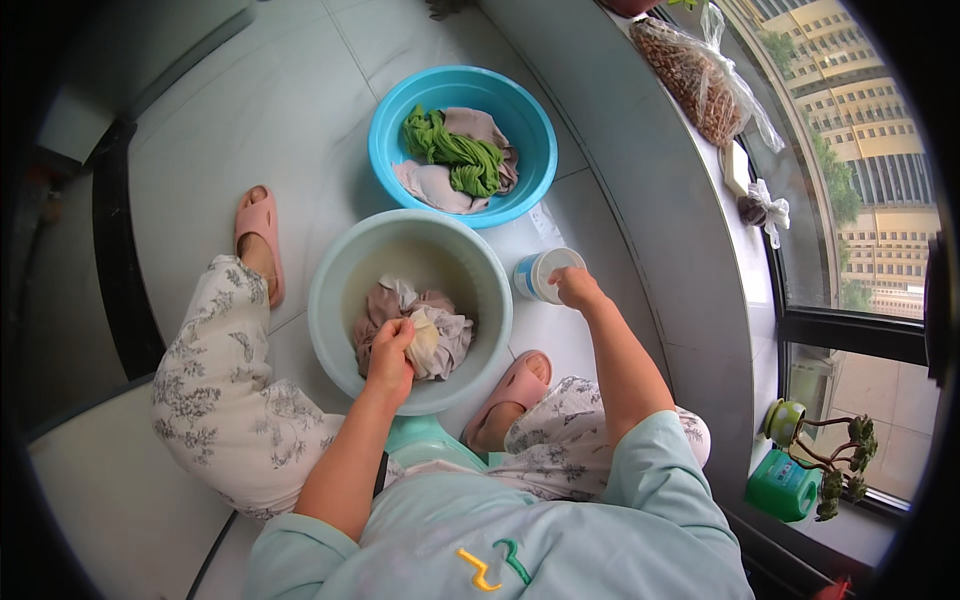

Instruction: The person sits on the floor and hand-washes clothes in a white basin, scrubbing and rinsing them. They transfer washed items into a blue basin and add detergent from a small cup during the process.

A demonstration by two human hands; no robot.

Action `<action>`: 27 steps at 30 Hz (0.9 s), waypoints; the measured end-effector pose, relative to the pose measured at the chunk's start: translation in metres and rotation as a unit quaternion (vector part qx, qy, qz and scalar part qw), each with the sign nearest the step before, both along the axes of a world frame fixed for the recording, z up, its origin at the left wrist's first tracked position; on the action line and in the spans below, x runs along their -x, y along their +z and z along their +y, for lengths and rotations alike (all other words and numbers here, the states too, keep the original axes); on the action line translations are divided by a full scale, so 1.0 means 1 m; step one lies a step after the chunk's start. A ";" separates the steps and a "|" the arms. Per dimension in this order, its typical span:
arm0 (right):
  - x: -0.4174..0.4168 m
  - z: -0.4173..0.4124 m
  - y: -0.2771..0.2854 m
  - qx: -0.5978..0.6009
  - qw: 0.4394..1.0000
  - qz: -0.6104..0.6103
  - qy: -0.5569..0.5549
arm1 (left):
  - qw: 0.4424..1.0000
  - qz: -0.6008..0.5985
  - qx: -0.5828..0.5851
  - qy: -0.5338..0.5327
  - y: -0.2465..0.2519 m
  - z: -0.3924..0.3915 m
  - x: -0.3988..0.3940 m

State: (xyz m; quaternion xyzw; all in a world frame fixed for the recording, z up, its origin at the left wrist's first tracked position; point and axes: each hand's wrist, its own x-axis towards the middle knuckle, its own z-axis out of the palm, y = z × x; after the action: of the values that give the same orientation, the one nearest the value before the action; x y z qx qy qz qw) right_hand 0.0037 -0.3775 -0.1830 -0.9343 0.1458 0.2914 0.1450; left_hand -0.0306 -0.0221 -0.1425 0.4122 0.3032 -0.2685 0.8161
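Observation:
My left hand (pixel 391 358) grips a beige cloth garment (pixel 442 352) with a pale yellow patch, over a pale grey-green plastic basin (pixel 322 300). Cloudy water (pixel 420 259) and bunched brownish fabric (pixel 379 304) fill part of that basin. To its right, my right hand (pixel 576 288) reaches into the mouth of a white plastic tub (pixel 551 262) with a blue label. Those fingertips are hidden inside the tub, so whether they hold anything does not show. Beyond stands a bright blue basin (pixel 386 161) with a twisted green cloth (pixel 454 150) and beige garments (pixel 435 187).
Pink slippers (pixel 259 225) are on my feet either side of the basin, and a mint-green stool (pixel 427 442) is below me. Along the right windowsill (pixel 761 300) lie a bag of brown pellets or nuts (pixel 690 82), a green jug (pixel 784 486) and a potted plant (pixel 785 422).

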 end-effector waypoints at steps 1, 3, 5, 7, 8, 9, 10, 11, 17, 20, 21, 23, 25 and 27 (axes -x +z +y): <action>-0.006 0.001 0.003 0.004 1.000 0.020 0.021 | 1.000 0.016 0.006 0.010 0.003 0.000 -0.002; -0.018 0.006 0.012 0.035 0.993 0.085 0.069 | 1.000 0.027 0.002 -0.001 0.009 0.000 -0.004; -0.025 0.006 0.014 0.055 0.986 0.126 0.097 | 0.999 0.021 -0.017 -0.047 0.009 0.002 -0.003; -0.026 0.006 0.005 0.103 0.976 0.139 0.135 | 0.997 0.015 -0.044 -0.067 0.009 0.001 -0.004; -0.026 0.005 0.001 0.120 0.969 0.142 0.162 | 0.995 0.014 -0.055 -0.076 0.010 0.001 -0.005; -0.024 0.007 0.000 0.136 0.961 0.147 0.192 | 0.994 0.015 -0.067 -0.082 0.011 0.001 -0.004; -0.022 0.008 -0.002 0.141 0.958 0.133 0.213 | 0.995 0.015 -0.069 -0.074 0.006 0.003 -0.004; -0.022 0.009 -0.003 0.141 0.959 0.140 0.202 | 0.995 0.014 -0.067 -0.075 0.004 0.002 -0.004; -0.005 0.009 -0.021 0.133 0.976 0.103 0.138 | 0.994 0.021 -0.078 -0.079 0.007 0.003 -0.006; 0.002 0.002 -0.031 0.129 0.979 0.099 0.125 | 0.993 0.026 -0.077 -0.083 0.005 0.003 -0.006; 0.000 0.002 -0.026 0.124 0.977 0.110 0.131 | 0.994 0.027 -0.075 -0.081 0.004 0.003 -0.005; -0.003 0.006 -0.019 0.111 0.977 0.125 0.135 | 0.994 0.025 -0.069 -0.078 0.004 0.004 -0.004; -0.004 0.009 -0.012 0.099 0.977 0.132 0.132 | 0.995 0.019 -0.058 -0.074 0.004 0.004 -0.003; -0.005 0.012 -0.003 0.067 0.981 0.147 0.109 | 0.997 0.015 -0.044 -0.061 0.002 0.004 0.000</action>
State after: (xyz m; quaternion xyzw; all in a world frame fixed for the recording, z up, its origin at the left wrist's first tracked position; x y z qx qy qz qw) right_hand 0.0088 -0.3659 -0.1862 -0.8993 0.0819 0.4288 0.0265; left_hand -0.0309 -0.0182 -0.1407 0.4614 0.3016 -0.3105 0.7744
